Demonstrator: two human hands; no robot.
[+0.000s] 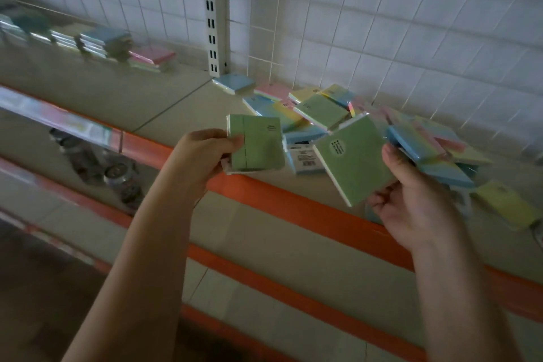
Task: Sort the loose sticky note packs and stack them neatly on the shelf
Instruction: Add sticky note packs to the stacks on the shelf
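Note:
My left hand (205,153) grips a small stack of green sticky note packs (258,144) by its left edge, above the shelf's front edge. My right hand (411,200) holds another green pack (352,159), tilted, by its lower right corner. Behind both lies a loose pile of blue, pink, yellow and green packs (320,109) on the shelf (176,91). More loose blue and yellow packs (440,153) lie right of my right hand. Neat stacks of packs (97,44) stand at the shelf's far left, with a pink-topped stack (152,57) beside them.
A white wire grid panel (382,23) backs the shelf, with a slotted upright post (213,15) in the middle. Orange rails (293,203) edge this shelf and the lower ones. Dark round items (117,173) sit on the shelf below at left.

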